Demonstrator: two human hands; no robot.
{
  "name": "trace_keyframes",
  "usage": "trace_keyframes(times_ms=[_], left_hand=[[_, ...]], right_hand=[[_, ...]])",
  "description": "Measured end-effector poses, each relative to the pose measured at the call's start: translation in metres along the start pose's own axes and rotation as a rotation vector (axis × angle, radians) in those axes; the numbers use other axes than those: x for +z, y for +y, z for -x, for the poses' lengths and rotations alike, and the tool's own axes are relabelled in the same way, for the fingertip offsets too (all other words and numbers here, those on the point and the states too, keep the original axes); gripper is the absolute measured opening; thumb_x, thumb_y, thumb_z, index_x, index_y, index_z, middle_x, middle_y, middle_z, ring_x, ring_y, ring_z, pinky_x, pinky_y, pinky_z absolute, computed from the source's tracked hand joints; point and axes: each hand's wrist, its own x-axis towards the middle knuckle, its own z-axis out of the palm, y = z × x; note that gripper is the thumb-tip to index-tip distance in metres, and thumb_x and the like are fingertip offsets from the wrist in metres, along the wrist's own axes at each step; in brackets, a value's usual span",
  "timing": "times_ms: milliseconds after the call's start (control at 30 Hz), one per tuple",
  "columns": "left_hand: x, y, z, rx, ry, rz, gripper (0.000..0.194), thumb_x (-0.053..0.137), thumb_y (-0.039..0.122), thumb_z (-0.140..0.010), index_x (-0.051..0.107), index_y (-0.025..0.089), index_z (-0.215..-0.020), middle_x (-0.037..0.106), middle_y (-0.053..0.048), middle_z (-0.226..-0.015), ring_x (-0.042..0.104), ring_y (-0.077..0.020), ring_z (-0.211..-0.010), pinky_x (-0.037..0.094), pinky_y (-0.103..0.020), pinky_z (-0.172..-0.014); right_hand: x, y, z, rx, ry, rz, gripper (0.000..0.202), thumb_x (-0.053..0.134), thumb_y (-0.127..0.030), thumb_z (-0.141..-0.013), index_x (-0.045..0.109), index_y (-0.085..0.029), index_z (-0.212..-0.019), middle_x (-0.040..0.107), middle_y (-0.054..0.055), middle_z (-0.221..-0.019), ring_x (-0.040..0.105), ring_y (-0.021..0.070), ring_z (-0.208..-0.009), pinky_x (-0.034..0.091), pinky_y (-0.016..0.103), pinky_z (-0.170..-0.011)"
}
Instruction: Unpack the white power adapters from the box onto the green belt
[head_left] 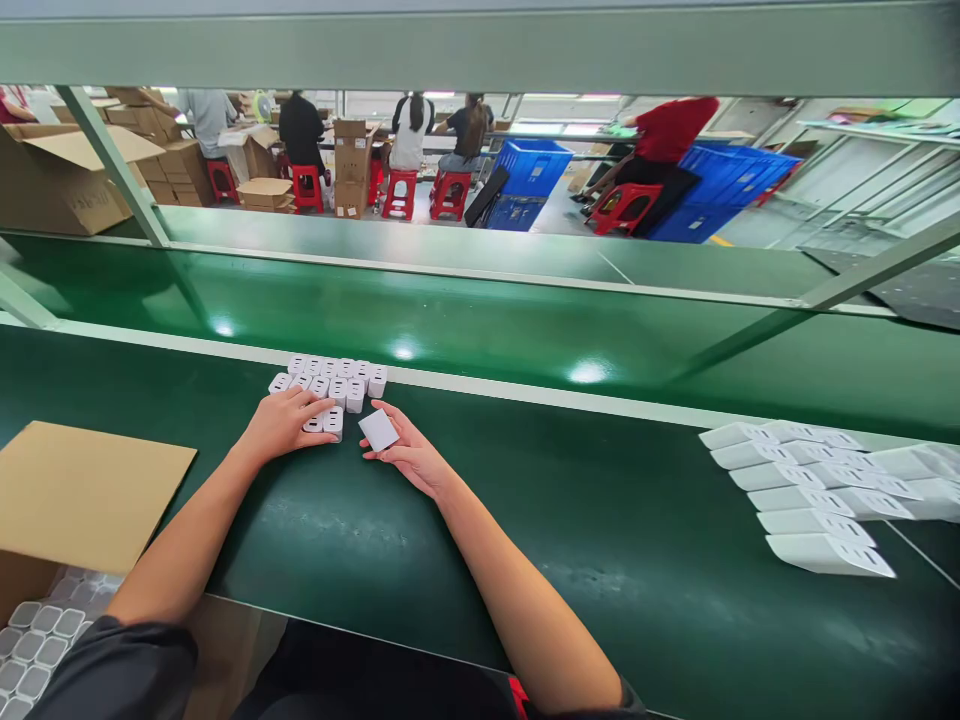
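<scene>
Several white charger blocks (339, 389) with dark slots on their tops stand in close rows near the table's far edge, left of the middle. My left hand (281, 425) is at the near side of this group, fingers and thumb closed around the nearest white charger blocks (333, 424). Just to the right, my right hand (416, 455) holds one more white charger block (379, 430) between thumb and fingers. This block is tilted, with a plain flat face showing, and is apart from the rows.
More white blocks (814, 490) stand in rows at the table's right. A cardboard box (97, 490) at lower left holds white-rimmed pieces (34, 650). A green belt (480, 335) runs beyond the table, under a metal frame (120, 170). People sit farther back beside blue crates (532, 168).
</scene>
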Motion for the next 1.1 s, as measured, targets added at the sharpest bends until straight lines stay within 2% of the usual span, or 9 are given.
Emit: trace_keyframes(times_ms=[200,333,400,467,633,767,867,1000,1100], left_hand=[[-0.010,-0.008,0.006,-0.109,0.179,0.155,0.056,0.058,0.069,-0.083,0.069,0.027,-0.118,0.071,-0.008,-0.107,0.063,-0.0263,-0.098,0.049,-0.037,-0.086],[-0.008,-0.025,0.008,-0.558,0.382,0.371,0.054,0.039,0.062,-0.094,0.065,0.024,-0.123,0.063,-0.010,-0.126,0.052,-0.0275,-0.122,0.037,-0.042,-0.110],[-0.002,-0.034,0.009,-0.794,0.375,0.536,0.060,0.031,0.062,-0.095,0.058,0.022,-0.130,0.057,-0.012,-0.134,0.047,-0.0275,-0.129,0.032,-0.044,-0.115],[0.005,-0.041,0.009,-0.922,0.303,0.646,0.065,0.029,0.065,-0.095,0.054,0.019,-0.133,0.057,-0.015,-0.133,0.052,-0.0280,-0.124,0.038,-0.045,-0.109],[0.010,-0.039,0.010,-0.944,0.188,0.678,0.068,0.036,0.070,-0.090,0.058,0.018,-0.127,0.060,-0.017,-0.125,0.059,-0.0287,-0.107,0.045,-0.044,-0.097],[0.008,-0.029,0.007,-0.919,0.162,0.701,0.062,0.037,0.069,-0.090,0.063,0.020,-0.119,0.064,-0.013,-0.119,0.059,-0.0281,-0.108,0.045,-0.042,-0.098],[0.008,-0.024,0.005,-0.902,0.183,0.720,0.060,0.040,0.066,-0.090,0.062,0.020,-0.120,0.062,-0.013,-0.122,0.057,-0.0281,-0.110,0.043,-0.042,-0.101],[0.015,-0.020,0.004,-0.881,0.266,0.760,0.055,0.042,0.063,-0.091,0.060,0.021,-0.123,0.058,-0.012,-0.131,0.051,-0.0292,-0.122,0.036,-0.045,-0.111],[0.023,-0.017,0.003,-0.884,0.353,0.824,0.055,0.037,0.063,-0.093,0.056,0.023,-0.126,0.057,-0.011,-0.133,0.049,-0.0275,-0.127,0.036,-0.044,-0.112]], right_hand=[[0.000,0.017,-0.004,-0.239,0.304,0.513,0.063,0.072,-0.032,-0.071,0.048,-0.025,-0.129,0.055,0.000,-0.100,0.057,0.0155,-0.081,0.055,0.036,-0.078],[-0.005,0.019,-0.005,-0.381,0.339,0.772,0.052,0.067,-0.040,-0.078,0.055,-0.022,-0.125,0.056,0.007,-0.114,0.058,0.0218,-0.100,0.051,0.040,-0.090],[-0.006,0.018,-0.005,-0.420,0.354,0.879,0.050,0.068,-0.043,-0.078,0.061,-0.023,-0.123,0.052,0.010,-0.120,0.055,0.0247,-0.108,0.050,0.042,-0.094],[-0.006,0.017,-0.004,-0.451,0.367,0.980,0.049,0.070,-0.041,-0.079,0.063,-0.024,-0.124,0.054,0.010,-0.117,0.053,0.0261,-0.110,0.048,0.045,-0.098],[-0.004,0.022,-0.005,-0.520,0.276,1.103,0.046,0.065,-0.026,-0.083,0.060,-0.026,-0.128,0.064,0.006,-0.120,0.054,0.0261,-0.111,0.046,0.048,-0.102],[-0.003,0.029,-0.008,-0.496,0.215,1.027,0.056,0.059,-0.024,-0.087,0.047,-0.028,-0.141,0.055,0.008,-0.132,0.063,0.0185,-0.093,0.053,0.041,-0.093],[-0.001,0.032,-0.008,-0.529,0.207,1.004,0.055,0.058,-0.023,-0.087,0.046,-0.028,-0.140,0.051,0.009,-0.133,0.065,0.0162,-0.089,0.056,0.039,-0.088],[0.006,0.030,-0.004,-0.635,0.200,0.997,0.032,0.054,-0.021,-0.090,0.055,-0.024,-0.122,0.054,0.008,-0.117,0.065,0.0145,-0.084,0.056,0.038,-0.088],[0.013,0.030,0.000,-0.651,0.111,1.024,0.028,0.052,-0.020,-0.092,0.055,-0.024,-0.120,0.056,0.007,-0.113,0.065,0.0158,-0.089,0.056,0.036,-0.086]])
